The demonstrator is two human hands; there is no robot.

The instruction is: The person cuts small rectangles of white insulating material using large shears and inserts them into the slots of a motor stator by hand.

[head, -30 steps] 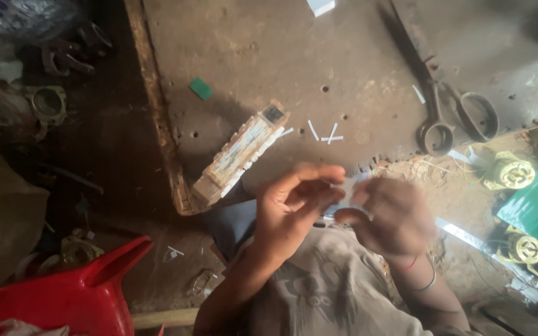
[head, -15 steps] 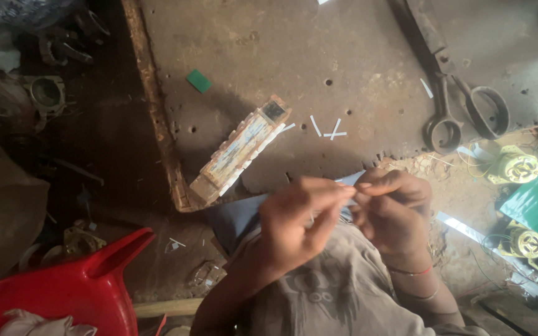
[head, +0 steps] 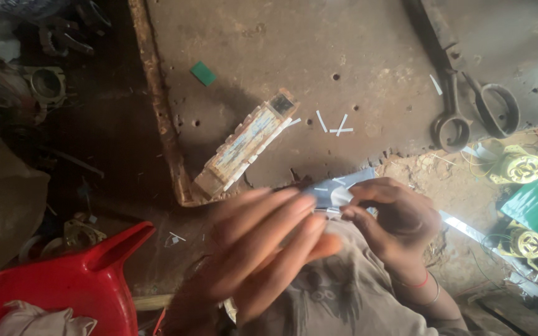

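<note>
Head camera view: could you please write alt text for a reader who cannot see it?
Two bare hands meet over a person's lap: the right hand pinches a small pale strip, the left hand spread open beside it. Beyond lie a rusty metal table, large shears and a red plastic container.

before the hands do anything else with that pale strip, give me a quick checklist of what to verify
1. Right hand pinches the small pale grey strip with its fingertips: ok.
2. Left hand gripping the strip: cannot tell, fingers spread and blurred.
3. Large rusty metal scissors lying apart from both hands: ok.
4. Long worn rectangular block flat on the rusty metal plate: ok.
5. Loose white slivers on the plate, untouched: ok.
</note>
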